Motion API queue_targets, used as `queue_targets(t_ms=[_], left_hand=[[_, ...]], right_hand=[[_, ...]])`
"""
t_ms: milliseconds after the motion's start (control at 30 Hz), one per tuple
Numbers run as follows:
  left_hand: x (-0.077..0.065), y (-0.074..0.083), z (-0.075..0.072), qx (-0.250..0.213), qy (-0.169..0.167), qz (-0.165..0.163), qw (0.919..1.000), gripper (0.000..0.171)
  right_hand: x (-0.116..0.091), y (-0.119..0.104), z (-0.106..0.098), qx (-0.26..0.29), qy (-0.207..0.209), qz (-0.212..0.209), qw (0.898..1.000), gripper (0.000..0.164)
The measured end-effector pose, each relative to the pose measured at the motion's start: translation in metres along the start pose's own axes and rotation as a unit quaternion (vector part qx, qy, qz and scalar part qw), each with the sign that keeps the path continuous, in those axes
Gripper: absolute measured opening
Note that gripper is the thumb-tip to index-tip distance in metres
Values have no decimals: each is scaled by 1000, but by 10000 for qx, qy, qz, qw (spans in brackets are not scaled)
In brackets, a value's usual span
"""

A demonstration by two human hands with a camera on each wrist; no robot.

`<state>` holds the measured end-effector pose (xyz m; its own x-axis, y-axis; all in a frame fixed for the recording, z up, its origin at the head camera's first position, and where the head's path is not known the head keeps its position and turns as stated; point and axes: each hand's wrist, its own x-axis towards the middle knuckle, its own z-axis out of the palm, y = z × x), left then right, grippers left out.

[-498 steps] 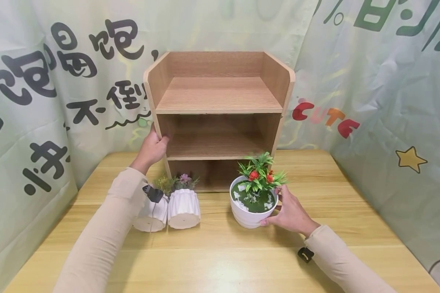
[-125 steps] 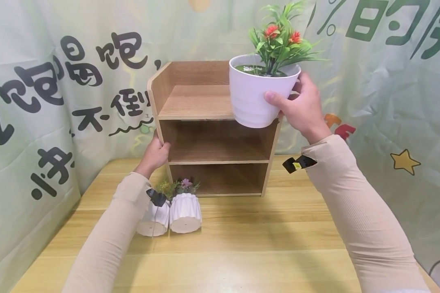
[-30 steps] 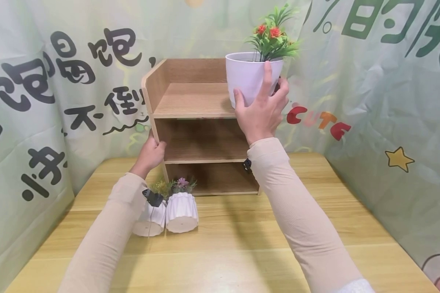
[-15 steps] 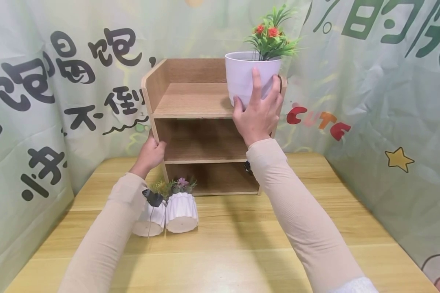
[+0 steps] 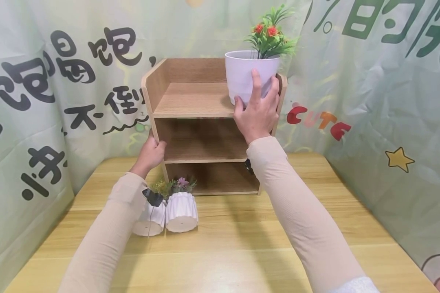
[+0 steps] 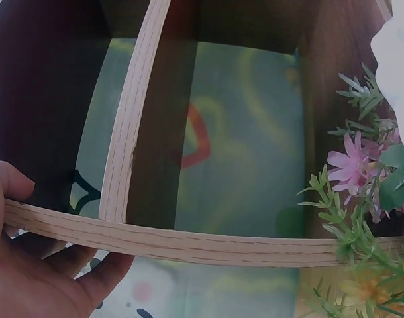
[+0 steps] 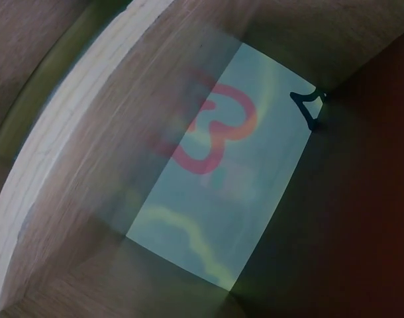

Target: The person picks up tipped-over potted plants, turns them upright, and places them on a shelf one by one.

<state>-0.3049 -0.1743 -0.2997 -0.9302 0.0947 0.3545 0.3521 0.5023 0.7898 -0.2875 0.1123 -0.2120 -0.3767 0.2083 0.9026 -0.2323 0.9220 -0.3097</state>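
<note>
A three-tier wooden shelf stands at the back of the table. My left hand grips its left side panel, the thumb inside and the fingers outside, as the left wrist view shows. On the top tier, at the right end, stands a white flowerpot with a green plant and red flowers. My right hand rests against the front of this pot, fingers spread and fairly straight, thumb low on the left. The pot's far side is hidden.
Two smaller white fluted pots lie tipped on the table before the shelf's left side, bases facing me. One bears a purple flower, the other yellowish greenery. Printed cloth hangs behind and at both sides.
The right hand has carried the flowerpot from the table up to the top tier. In the last second its fingers slid lower on the pot, which shifted slightly back. The left hand stays put.
</note>
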Motion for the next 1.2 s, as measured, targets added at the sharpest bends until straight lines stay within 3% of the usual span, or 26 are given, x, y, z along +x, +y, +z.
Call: queue_targets(t_ms=[300, 600, 967, 1200], left_hand=[[0, 0, 0, -60, -9, 16, 10000, 51], [-1, -2, 2, -28, -40, 5, 10000, 52], [1, 1, 1, -27, -36, 84, 10000, 56], [-2, 3, 2, -107, 16, 111, 9999, 54]], right_hand=[[3, 2, -1, -6, -339, 129, 9993, 64], [-2, 5, -5, 416, -452, 206, 9979, 65], [-14, 7, -9, 943, -162, -109, 9954, 64], [-29, 3, -9, 1348, 261, -258, 9902, 62]])
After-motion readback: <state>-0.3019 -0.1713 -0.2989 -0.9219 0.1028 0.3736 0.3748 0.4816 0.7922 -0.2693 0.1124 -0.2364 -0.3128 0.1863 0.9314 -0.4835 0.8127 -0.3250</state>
